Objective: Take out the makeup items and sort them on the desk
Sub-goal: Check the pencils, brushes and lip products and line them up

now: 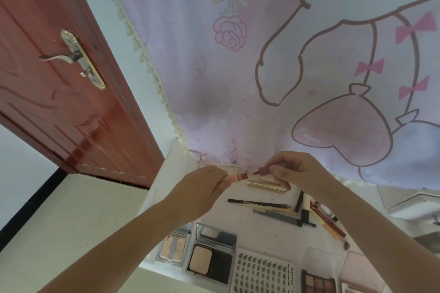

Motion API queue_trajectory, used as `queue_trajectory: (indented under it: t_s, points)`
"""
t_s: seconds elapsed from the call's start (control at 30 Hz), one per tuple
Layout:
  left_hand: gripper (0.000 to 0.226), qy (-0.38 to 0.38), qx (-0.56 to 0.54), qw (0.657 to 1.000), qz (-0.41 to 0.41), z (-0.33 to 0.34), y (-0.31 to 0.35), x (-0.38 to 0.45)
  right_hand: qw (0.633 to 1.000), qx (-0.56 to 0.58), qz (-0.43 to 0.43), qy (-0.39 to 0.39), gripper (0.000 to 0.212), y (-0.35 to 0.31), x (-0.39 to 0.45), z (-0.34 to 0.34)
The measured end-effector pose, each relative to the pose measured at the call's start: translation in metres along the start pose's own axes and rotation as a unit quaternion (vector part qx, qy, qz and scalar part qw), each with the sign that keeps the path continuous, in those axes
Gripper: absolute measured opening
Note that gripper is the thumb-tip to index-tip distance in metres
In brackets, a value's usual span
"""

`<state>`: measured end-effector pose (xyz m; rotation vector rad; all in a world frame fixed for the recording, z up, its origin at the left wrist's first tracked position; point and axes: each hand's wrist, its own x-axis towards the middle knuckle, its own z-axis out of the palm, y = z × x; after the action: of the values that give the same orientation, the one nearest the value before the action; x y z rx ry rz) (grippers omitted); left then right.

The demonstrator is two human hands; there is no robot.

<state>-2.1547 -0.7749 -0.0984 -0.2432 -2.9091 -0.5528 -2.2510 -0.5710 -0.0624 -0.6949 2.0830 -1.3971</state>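
A slim pink lip gloss tube (245, 175) is held in the air above the back of the white desk (273, 228). My left hand (202, 188) grips its clear end and my right hand (292, 171) pinches its dark pink cap. Below it on the desk lies a gold lipstick tube (266, 185). Several pencils and liners (273, 209) lie in a loose row to the right. Nearer me sit an open powder compact (209, 259), a pale mirrored palette (172, 248), a false-lash card (262, 273) and an eyeshadow palette (317, 283).
A pink cartoon curtain (285, 54) hangs behind the desk. A red door (59, 78) with a metal handle stands at the left, beside beige floor (71, 221). A clear pouch (323, 261) lies at the desk's right.
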Motion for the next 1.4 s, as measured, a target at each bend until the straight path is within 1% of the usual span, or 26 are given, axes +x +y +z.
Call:
queue_trajectory:
  t_s: [0.07, 0.17, 0.27, 0.37, 0.53, 0.6, 0.63, 0.67, 0.7, 0.77, 0.83, 0.9, 0.97, 1.03, 1.17, 1.3, 1.4]
  points:
    - [0.082, -0.014, -0.009, 1.0, -0.011, 0.003, -0.003, -0.002, 1.0, -0.001, 0.006, -0.006, 0.018, 0.0, 0.002, 0.002]
    - [0.092, -0.006, -0.034, 0.999, -0.012, 0.005, -0.004, -0.003, 1.0, 0.0, 0.008, -0.003, 0.016, 0.001, 0.005, 0.006]
    - [0.092, -0.021, -0.039, 0.999, -0.017, 0.005, -0.005, -0.004, 1.0, 0.007, 0.019, -0.011, 0.013, 0.006, 0.01, 0.013]
    - [0.08, -0.036, -0.043, 0.998, -0.033, 0.011, -0.008, -0.005, 0.999, 0.007, 0.034, -0.026, 0.013, 0.013, 0.018, 0.02]
    - [0.08, -0.057, -0.06, 0.995, -0.058, 0.027, -0.019, -0.009, 0.997, -0.001, 0.064, -0.048, 0.013, 0.03, 0.036, 0.031]
    - [0.07, -0.072, -0.066, 0.992, -0.082, 0.035, -0.026, -0.008, 0.995, -0.022, 0.074, -0.056, 0.011, 0.039, 0.043, 0.034]
    - [0.063, -0.07, -0.062, 0.991, -0.099, 0.041, -0.032, -0.007, 0.994, -0.045, 0.079, -0.056, 0.008, 0.046, 0.046, 0.034]
    - [0.058, -0.066, -0.048, 0.989, -0.125, 0.046, -0.038, -0.005, 0.993, -0.071, 0.085, -0.051, 0.01, 0.055, 0.048, 0.032]
    - [0.056, -0.067, -0.022, 0.985, -0.158, 0.051, -0.046, -0.002, 0.991, -0.085, 0.094, -0.038, 0.013, 0.064, 0.049, 0.031]
    - [0.045, -0.094, 0.016, 0.964, -0.25, 0.062, -0.065, 0.009, 0.988, -0.075, 0.137, -0.003, 0.011, 0.079, 0.049, 0.026]
    - [0.037, -0.12, 0.012, 0.938, -0.326, 0.076, -0.084, 0.021, 0.982, -0.063, 0.176, 0.007, 0.014, 0.09, 0.044, 0.022]
    - [0.041, -0.131, -0.004, 0.915, -0.381, 0.089, -0.095, 0.03, 0.977, -0.09, 0.191, -0.007, 0.018, 0.1, 0.034, 0.018]
    - [0.045, -0.134, -0.01, 0.896, -0.422, 0.102, -0.1, 0.034, 0.975, -0.12, 0.188, -0.018, 0.024, 0.107, 0.022, 0.017]
    - [0.047, -0.145, 0.008, 0.887, -0.438, 0.112, -0.101, 0.034, 0.972, -0.137, 0.191, -0.018, 0.028, 0.113, 0.011, 0.015]
    - [0.039, -0.174, 0.043, 0.886, -0.427, 0.121, -0.097, 0.033, 0.961, -0.144, 0.233, -0.025, 0.02, 0.129, -0.004, 0.01]
    - [0.034, -0.203, 0.023, 0.869, -0.451, 0.127, -0.093, 0.033, 0.953, -0.15, 0.263, -0.023, 0.021, 0.143, -0.012, 0.008]
    - [0.026, -0.221, 0.015, 0.862, -0.456, 0.129, -0.09, 0.033, 0.943, -0.209, 0.254, -0.041, 0.024, 0.145, -0.007, 0.012]
